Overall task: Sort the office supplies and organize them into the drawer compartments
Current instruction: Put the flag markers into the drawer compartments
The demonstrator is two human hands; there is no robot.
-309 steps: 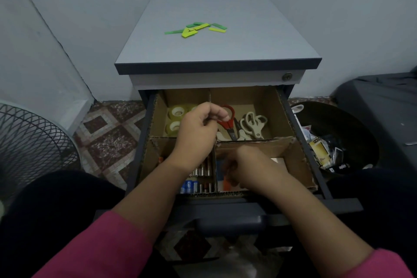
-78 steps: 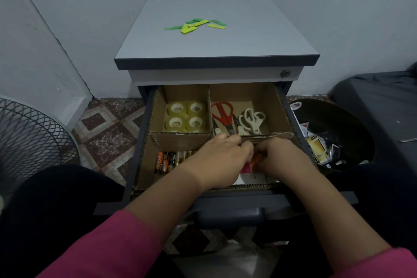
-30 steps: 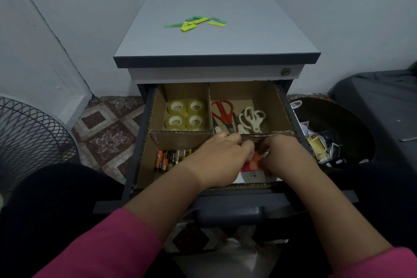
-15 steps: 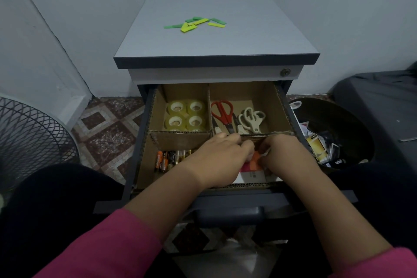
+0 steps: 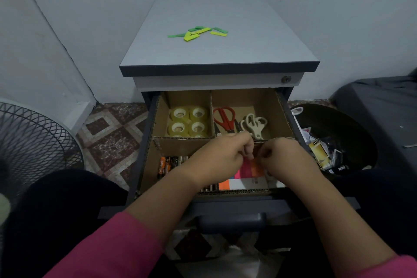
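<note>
Sticky notes (image 5: 249, 170) lie half hidden beneath both curled hands (image 5: 251, 153).

Dim, cool, even light, soft shadows inside the drawer (image 5: 279, 106), wide-angle bending at edges, slight softness throughout

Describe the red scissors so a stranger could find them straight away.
Look in the open drawer of the grey cabinet, in its back right compartment. The red scissors lie on its left side, beside cream scissors; only their handles are red.
</note>
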